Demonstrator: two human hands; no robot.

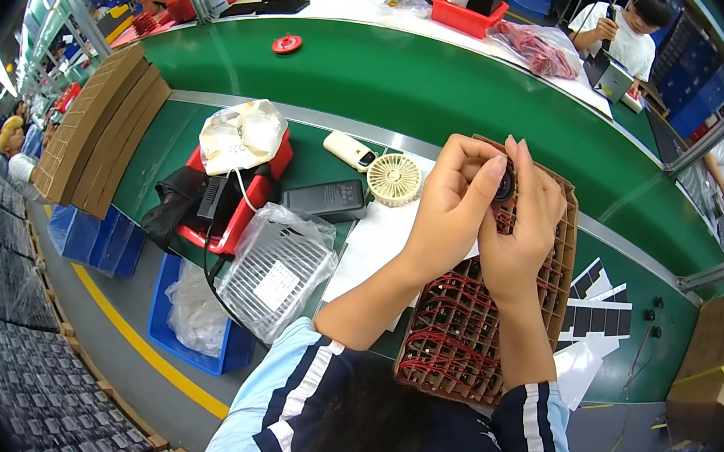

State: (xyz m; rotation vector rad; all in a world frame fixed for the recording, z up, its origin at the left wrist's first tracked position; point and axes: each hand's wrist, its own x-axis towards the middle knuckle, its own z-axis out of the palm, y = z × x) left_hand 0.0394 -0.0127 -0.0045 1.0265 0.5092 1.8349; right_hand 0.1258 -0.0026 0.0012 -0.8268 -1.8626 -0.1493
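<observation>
Between my two raised hands is a small round black part [505,185] with a ringed face; its exact kind I cannot make out. My left hand [459,188] pinches it from the left, thumb and fingers closed on its edge. From the other side my right hand [529,213] grips it, fingertips pointing up. Both hands are above a cardboard box with dividers [565,274], its cells filled with small dark parts on red and black wires [456,337]. My forearms cover some of the cells. White paper [378,245] lies left of the box.
To the left are a handheld fan [395,179], a black power bank [325,198], a red bin [270,172] and a bagged striped sheet [278,270]. Black-and-white label sheets [596,319] and loose wired parts [651,316] lie right. Co-workers sit beyond the green conveyor belt [352,70].
</observation>
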